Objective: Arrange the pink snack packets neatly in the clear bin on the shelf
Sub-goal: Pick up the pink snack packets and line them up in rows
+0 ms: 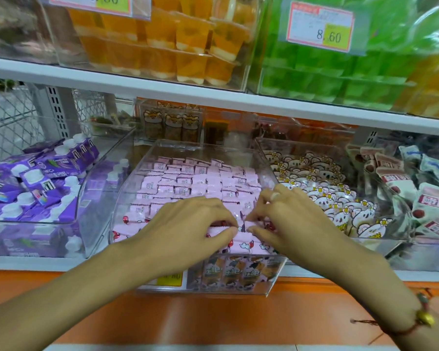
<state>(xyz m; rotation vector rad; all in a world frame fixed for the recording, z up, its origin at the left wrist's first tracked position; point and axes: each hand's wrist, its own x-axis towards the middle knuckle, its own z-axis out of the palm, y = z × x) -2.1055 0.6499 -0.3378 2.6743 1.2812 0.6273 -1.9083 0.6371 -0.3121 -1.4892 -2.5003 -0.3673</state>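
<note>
A clear bin (127, 198) stands in the middle of the lower shelf, filled with rows of pink snack packets (188, 181). Both my hands reach into its front part. My left hand (188, 224) lies over the front packets with its fingers curled, thumb and fingertips pinching a pink packet. My right hand (287, 216), with a ring on one finger, pinches packets right beside it; the fingertips of the two hands nearly meet. The packets under my hands are partly hidden.
A bin of purple drink pouches (36, 183) stands to the left, a bin of white bear-print packets (322, 188) to the right. Above, an upper shelf (162, 89) carries orange jelly cups (188, 39) and green ones (327, 72). An orange ledge (213, 320) runs below.
</note>
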